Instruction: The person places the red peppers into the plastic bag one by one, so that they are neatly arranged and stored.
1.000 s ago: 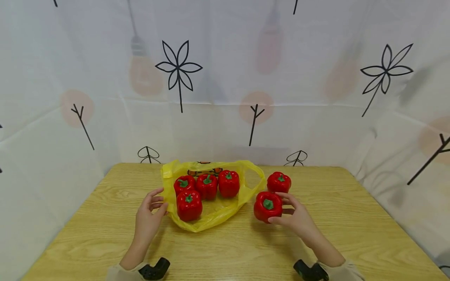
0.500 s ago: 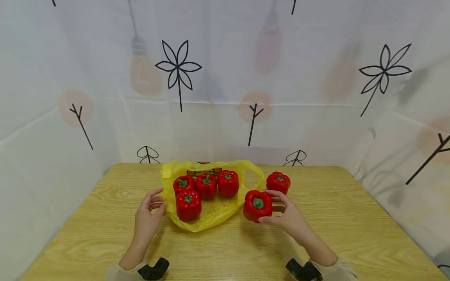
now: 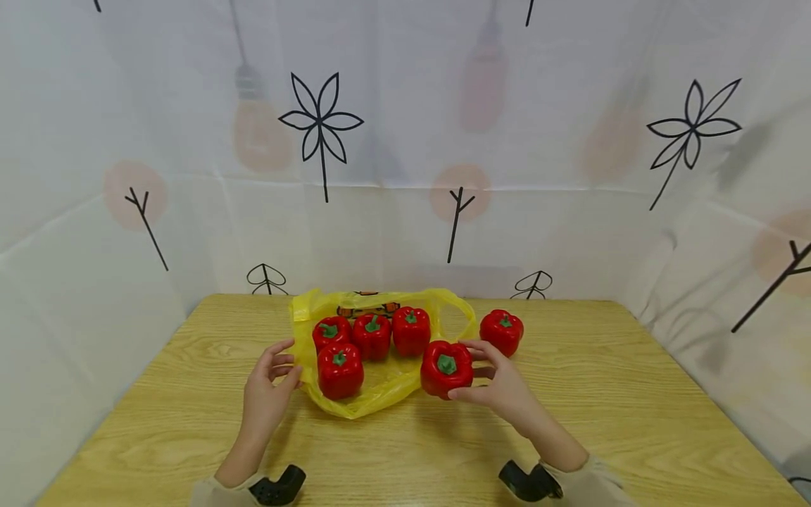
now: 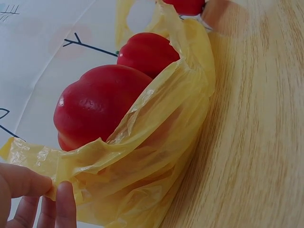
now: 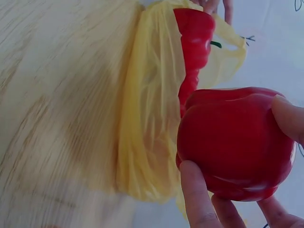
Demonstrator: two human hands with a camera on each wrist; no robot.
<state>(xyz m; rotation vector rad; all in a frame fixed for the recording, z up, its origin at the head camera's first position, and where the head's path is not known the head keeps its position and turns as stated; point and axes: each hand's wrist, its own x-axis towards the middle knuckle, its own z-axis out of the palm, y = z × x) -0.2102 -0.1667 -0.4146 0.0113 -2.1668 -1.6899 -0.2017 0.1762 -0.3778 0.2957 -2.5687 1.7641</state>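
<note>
A yellow plastic bag [image 3: 386, 396] lies open-mouthed on the table, with several red bell peppers [image 3: 341, 380] with green stems inside. My left hand [image 3: 269, 394] pinches the bag's left rim between thumb and fingers [image 4: 66, 204], as the left wrist view shows. Across from it, my right hand [image 3: 507, 394] grips another red bell pepper [image 3: 438, 379] by its side, stem facing the head camera. That pepper [image 5: 232, 142] is held beside the bag's right edge, overlapping it in the head view. One more red bell pepper [image 3: 501, 332] sits on the table behind the right hand.
The wooden table [image 3: 393, 468] reaches back to a pale cloth backdrop [image 3: 380, 232] printed with plants and light bulbs. A loop handle [image 3: 465, 310] of the bag spreads to the right. Black devices [image 3: 279, 486] are worn on both wrists.
My right hand has carried its bell pepper leftward, from near the loose pepper to the bag's right edge. The left hand and bag have stayed in place.
</note>
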